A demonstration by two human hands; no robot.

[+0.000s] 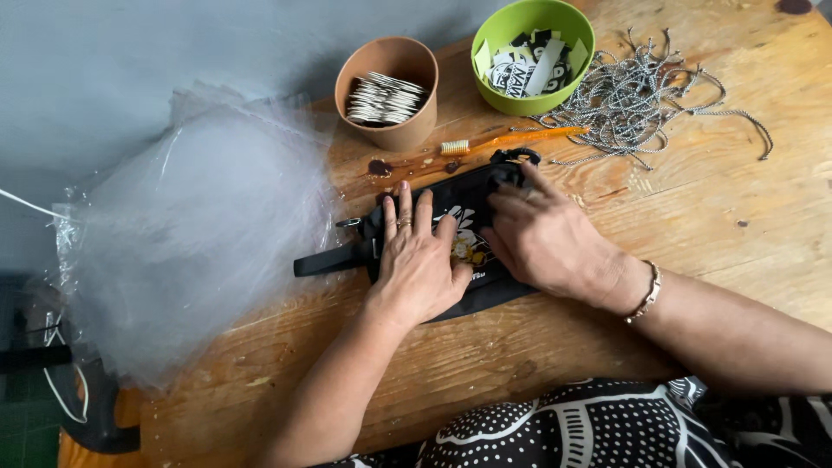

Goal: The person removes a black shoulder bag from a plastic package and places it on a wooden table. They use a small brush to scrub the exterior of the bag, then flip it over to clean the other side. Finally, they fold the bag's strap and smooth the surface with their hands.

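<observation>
near the middle of the wooden table point(693, 217), i see both hands pressed on a black pouch point(472, 195) with a light printed motif; the left hand point(419, 260) lies flat on its left half, fingers spread and extended, gripping nothing, palm down on the fabric; the right hand point(546, 238) rests on the right half, fingers curled toward the pouch's top right corner, where they appear to pinch the fabric near a black loop point(516, 156), though i cannot tell how firmly; a black strap point(325, 263) sticks out from the pouch's left end; just above the pouch lies an orange toothbrush point(511, 139); beyond it stand a brown paper cup point(390, 91) holding stacked tags and a green bowl point(533, 52) of printed labels; a tangle of grey cord point(641, 100) lies right of the bowl; a pile of clear plastic bags point(191, 234) sits well to the left.
</observation>
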